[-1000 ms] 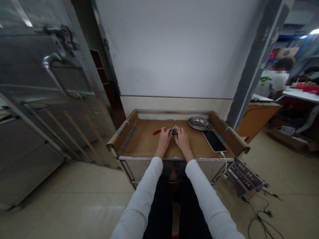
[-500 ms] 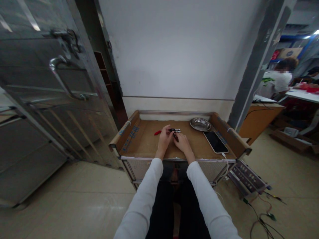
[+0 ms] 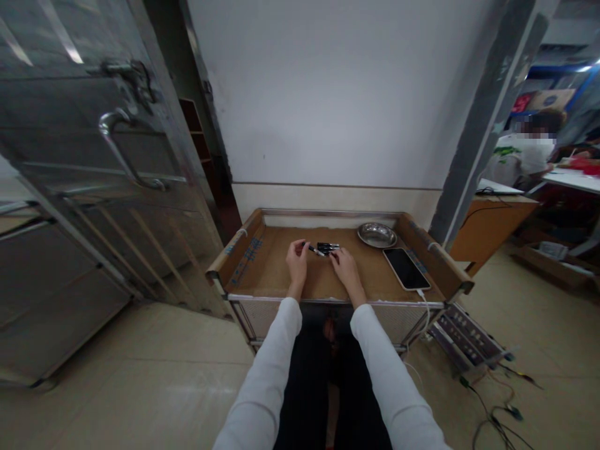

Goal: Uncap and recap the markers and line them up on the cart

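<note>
My left hand [image 3: 296,261] pinches a slim black pen [image 3: 315,251] with a pale end, tilted down to the right over the cardboard surface. Several similar black pens [image 3: 325,246] lie side by side just beyond it, between my two hands. Close to the right ends of these pens is my right hand [image 3: 345,267]. Its thumb and fingertips are drawn together, and whatever they grip is too small to make out.
The cardboard-lined cart top [image 3: 272,278] has raised sides. On its right are a round metal dish [image 3: 377,235] and a phone [image 3: 405,269] with a white cable [image 3: 427,309]. A metal door [image 3: 94,162] stands at left. A person [image 3: 537,150] sits far right.
My hands have moved apart, left hand leftward and right hand slightly rightward. A pen now shows plainly in my left hand. The red item beside that hand is out of sight.
</note>
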Available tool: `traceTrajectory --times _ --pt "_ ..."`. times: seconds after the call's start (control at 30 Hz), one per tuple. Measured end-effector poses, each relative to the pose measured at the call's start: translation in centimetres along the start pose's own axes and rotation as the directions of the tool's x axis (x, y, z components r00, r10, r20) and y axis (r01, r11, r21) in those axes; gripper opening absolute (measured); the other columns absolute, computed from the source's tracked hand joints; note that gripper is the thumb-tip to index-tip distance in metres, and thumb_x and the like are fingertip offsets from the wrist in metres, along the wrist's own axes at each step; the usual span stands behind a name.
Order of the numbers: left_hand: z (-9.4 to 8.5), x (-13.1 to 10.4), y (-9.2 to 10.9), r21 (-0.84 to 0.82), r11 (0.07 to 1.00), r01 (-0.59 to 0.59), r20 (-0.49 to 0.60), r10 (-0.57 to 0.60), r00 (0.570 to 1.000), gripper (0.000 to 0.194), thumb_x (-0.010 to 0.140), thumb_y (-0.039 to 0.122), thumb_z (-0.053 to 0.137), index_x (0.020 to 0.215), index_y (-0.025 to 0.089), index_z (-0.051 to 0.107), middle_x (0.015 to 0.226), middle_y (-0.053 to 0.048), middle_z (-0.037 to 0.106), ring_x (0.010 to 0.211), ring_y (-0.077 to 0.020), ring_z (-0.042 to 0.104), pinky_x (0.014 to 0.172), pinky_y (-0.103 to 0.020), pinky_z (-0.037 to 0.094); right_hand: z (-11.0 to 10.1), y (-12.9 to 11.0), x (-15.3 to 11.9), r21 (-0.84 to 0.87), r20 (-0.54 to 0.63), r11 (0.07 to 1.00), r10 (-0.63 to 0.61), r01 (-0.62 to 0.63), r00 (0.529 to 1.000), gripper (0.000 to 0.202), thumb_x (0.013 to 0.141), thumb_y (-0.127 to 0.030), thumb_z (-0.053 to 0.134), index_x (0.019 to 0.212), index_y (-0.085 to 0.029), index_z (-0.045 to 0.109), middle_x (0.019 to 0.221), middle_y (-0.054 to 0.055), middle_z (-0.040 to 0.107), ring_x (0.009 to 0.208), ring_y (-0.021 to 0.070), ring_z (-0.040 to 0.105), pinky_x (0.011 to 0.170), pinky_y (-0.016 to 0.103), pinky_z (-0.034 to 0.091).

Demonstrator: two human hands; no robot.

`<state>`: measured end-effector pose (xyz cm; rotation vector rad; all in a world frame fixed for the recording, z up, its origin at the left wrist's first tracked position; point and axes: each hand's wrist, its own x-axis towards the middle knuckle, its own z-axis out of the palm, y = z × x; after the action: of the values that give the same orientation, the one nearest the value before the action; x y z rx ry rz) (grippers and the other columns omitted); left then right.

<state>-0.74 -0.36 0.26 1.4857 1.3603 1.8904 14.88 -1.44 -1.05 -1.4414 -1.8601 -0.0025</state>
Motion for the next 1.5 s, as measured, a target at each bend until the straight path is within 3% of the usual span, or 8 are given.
traceTrajectory --times 0.13,0.23,0.5,0.7,1.0,1.33,1.43,1.5 --pt "0.0 -0.1 -0.7 0.14 0.99 0.012 0.304 -0.055 0.951 0.01 0.077 0.024 0.065 0.078 0.016 0.061 0.075 -0.001 0.065 0.071 -0.0139 0.061 0.072 -0.027 0.048 -0.2 0.1 0.0 -0.01 -0.091 0.999 0.051 -0.052 0.995 0.028 0.095 -0.025 0.036 0.102 -0.016 0.063 0.099 0.011 0.064 0.092 0.0199 0.057 0.082 0.03 0.041" --pt "0.2 -0.3 -1.0 0.244 0.965 -0.092 0.426 -0.021 0.905 0.011 0.075 0.018 0.067 0.07 0.016 0.057 0.071 0.001 0.06 0.069 -0.0136 0.058 0.07 -0.026 0.046 -0.4 0.1 0.0 -0.031 -0.109 0.999 0.042 -0.045 0.993 0.03 0.095 -0.026 0.035 0.104 -0.017 0.063 0.1 0.011 0.063 0.091 0.0203 0.056 0.082 0.031 0.04" --pt "1.2 -0.3 -1.5 0.378 0.882 -0.282 0.472 0.079 0.878 0.007 0.081 0.011 0.059 0.076 0.016 0.058 0.086 -0.005 0.059 0.084 -0.0177 0.058 0.083 -0.033 0.047 -0.1 -0.2 -0.3 -0.025 0.063 0.997 -0.069 0.07 0.996 0.02 0.089 -0.022 0.05 0.105 -0.02 0.064 0.107 0.009 0.062 0.1 0.0221 0.054 0.084 0.033 0.037" --pt "1.3 -0.3 -1.5 0.401 0.858 -0.321 0.472 0.107 0.875 0.01 0.085 0.01 0.051 0.087 0.016 0.059 0.095 -0.008 0.059 0.094 -0.0197 0.058 0.09 -0.036 0.046 0.0 0.0 -0.3 -0.064 0.061 0.998 -0.021 0.025 0.998 0.015 0.088 -0.022 0.052 0.097 -0.019 0.063 0.104 0.009 0.062 0.098 0.0221 0.055 0.082 0.033 0.037" --pt "0.9 -0.9 -0.2 0.417 0.833 -0.363 0.591 0.055 0.805 0.008 0.085 0.012 0.051 0.084 0.018 0.057 0.092 -0.005 0.053 0.084 -0.0158 0.057 0.083 -0.031 0.048 -0.7 -0.6 -0.7 -0.224 0.036 0.971 0.094 -0.084 0.995 0.018 0.089 -0.018 0.046 0.096 -0.019 0.063 0.098 0.009 0.061 0.094 0.0215 0.053 0.081 0.033 0.034" --pt "1.1 -0.7 0.6 0.493 0.795 -0.353 0.563 0.018 0.826 0.008 0.086 0.014 0.048 0.089 0.017 0.055 0.096 -0.007 0.055 0.092 -0.0179 0.057 0.086 -0.033 0.046 -1.0 -1.0 -0.5 -0.223 0.046 0.964 0.158 -0.144 0.986 0.02 0.086 -0.013 0.043 0.089 -0.018 0.062 0.097 0.008 0.06 0.092 0.02 0.051 0.082 0.032 0.032" --pt "0.9 -0.5 0.6 0.521 0.781 -0.344 0.48 0.065 0.875 0.01 0.088 0.017 0.046 0.09 0.017 0.055 0.096 -0.009 0.057 0.095 -0.02 0.057 0.09 -0.036 0.045 -1.1 -1.0 -0.6 -0.205 0.049 0.967 0.167 -0.154 0.985 0.021 0.086 -0.013 0.043 0.089 -0.017 0.063 0.096 0.009 0.06 0.093 0.0205 0.051 0.083 0.032 0.033" --pt "0.5 -0.3 0.4 0.591 0.764 -0.258 0.334 0.06 0.941 0.014 0.088 0.017 0.043 0.094 0.016 0.056 0.1 -0.012 0.057 0.098 -0.0225 0.056 0.09 -0.039 0.044 -1.2 -1.1 -0.6 -0.172 0.061 0.976 0.145 -0.133 0.988 0.022 0.085 -0.012 0.042 0.089 -0.018 0.063 0.096 0.009 0.06 0.093 0.0206 0.051 0.083 0.032 0.033"
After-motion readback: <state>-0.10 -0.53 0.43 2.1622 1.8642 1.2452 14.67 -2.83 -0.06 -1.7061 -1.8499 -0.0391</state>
